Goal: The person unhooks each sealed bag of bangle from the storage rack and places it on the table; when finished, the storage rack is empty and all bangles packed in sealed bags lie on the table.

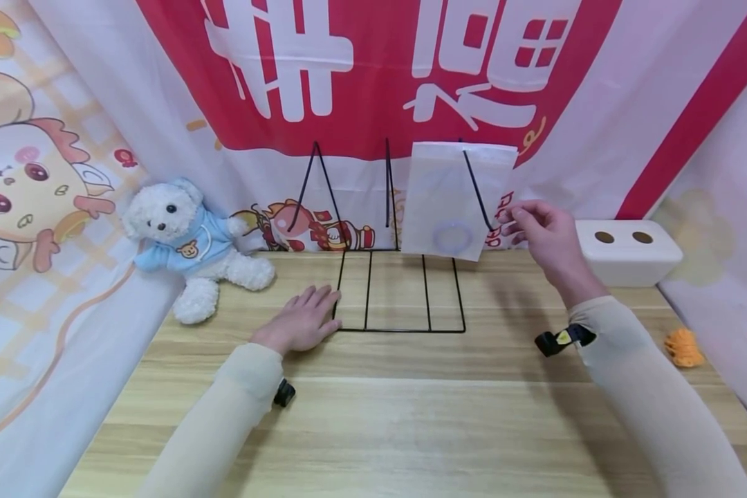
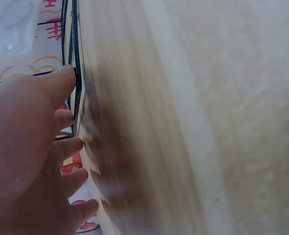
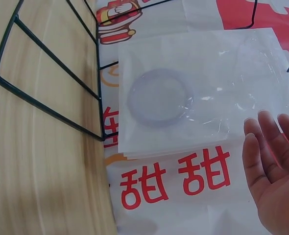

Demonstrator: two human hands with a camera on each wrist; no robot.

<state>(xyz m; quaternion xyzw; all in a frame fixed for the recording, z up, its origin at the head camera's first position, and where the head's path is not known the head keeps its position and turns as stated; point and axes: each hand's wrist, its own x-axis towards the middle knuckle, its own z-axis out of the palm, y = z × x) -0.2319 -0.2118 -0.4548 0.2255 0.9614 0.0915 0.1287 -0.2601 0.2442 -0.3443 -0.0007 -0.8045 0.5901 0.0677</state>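
A black wire display rack stands on the wooden table, its hooks slanting up and forward. On the right-hand hook hangs a white, translucent plastic bag with a pale bluish ring showing through it. More than one bag edge is visible at its lower side. My right hand is raised beside the tip of that hook, fingers loosely bent and apart from the bag. My left hand lies at the rack's left base corner, fingers extended; the thumb is against the wire.
A white plush bear in a blue hoodie sits left of the rack. At the right are a white box with two round holes and a small orange object. A printed red and white cloth hangs behind.
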